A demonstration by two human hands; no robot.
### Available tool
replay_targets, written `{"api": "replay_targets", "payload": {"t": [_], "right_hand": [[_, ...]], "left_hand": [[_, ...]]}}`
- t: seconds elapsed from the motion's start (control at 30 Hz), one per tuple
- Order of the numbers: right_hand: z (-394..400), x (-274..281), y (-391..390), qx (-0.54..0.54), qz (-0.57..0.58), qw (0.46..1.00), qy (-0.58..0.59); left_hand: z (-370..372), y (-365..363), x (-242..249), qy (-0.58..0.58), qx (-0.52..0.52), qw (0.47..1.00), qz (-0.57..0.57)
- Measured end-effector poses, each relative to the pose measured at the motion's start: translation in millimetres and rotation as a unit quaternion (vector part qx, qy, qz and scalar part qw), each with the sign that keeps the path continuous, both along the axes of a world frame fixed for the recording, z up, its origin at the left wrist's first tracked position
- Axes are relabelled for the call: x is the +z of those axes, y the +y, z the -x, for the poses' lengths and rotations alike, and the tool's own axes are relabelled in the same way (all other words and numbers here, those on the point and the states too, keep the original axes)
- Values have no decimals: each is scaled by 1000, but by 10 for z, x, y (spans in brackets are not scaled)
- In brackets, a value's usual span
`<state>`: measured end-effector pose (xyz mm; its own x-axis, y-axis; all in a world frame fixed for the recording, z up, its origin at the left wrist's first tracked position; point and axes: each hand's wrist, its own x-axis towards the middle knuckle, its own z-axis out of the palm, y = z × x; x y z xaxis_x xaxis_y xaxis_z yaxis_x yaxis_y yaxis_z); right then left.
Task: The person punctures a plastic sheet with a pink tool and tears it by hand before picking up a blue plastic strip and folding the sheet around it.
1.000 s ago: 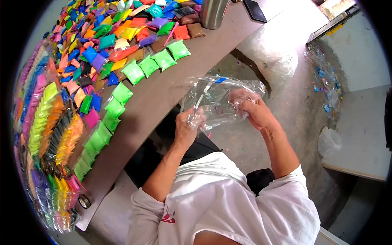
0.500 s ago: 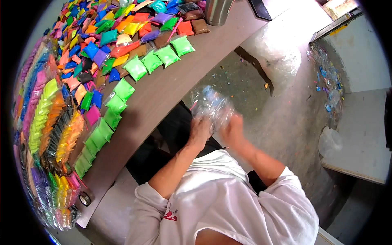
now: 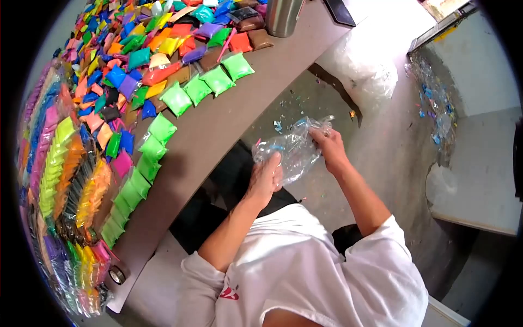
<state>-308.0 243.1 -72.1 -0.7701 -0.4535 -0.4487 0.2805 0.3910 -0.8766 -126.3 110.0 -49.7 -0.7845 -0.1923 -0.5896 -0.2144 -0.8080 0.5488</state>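
Note:
A clear plastic bag (image 3: 297,155) is stretched between my two hands, above the floor beside the table. My left hand (image 3: 265,177) grips its near left side, thumb on top. At the bag's upper right edge, my right hand (image 3: 329,146) pinches the crumpled film. A bluish patch shows at the bag's left part. On the table to the left, bright green packets (image 3: 144,169) lie overlapping in a row, with several more green packets (image 3: 197,89) farther up.
Many small coloured packets (image 3: 128,60) heap over the table's (image 3: 210,120) far left. Rows of sleeved packets (image 3: 65,163) line its left end. A steel tumbler (image 3: 284,17) and a dark phone-like slab (image 3: 340,12) stand near the edge. Clear plastic bags (image 3: 365,68) bulge beyond it; scraps (image 3: 433,109) litter the floor.
My hands have moved apart, the right one up and to the right, pulling the bunched clear bag out wider. The view has shifted slightly.

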Motion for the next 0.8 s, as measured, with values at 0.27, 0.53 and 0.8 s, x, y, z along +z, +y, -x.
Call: {"api": "replay_targets", "payload": {"t": [0.27, 0.53, 0.8], "right_hand": [[10, 709, -6, 110, 121, 978, -128], [-83, 662, -80, 94, 182, 971, -123], [-912, 510, -178, 257, 166, 843, 443]], "left_hand": [[-58, -70, -65, -13, 4, 998, 60], [2, 31, -12, 63, -42, 987, 140], [55, 146, -211, -1, 32, 988, 149]]}}
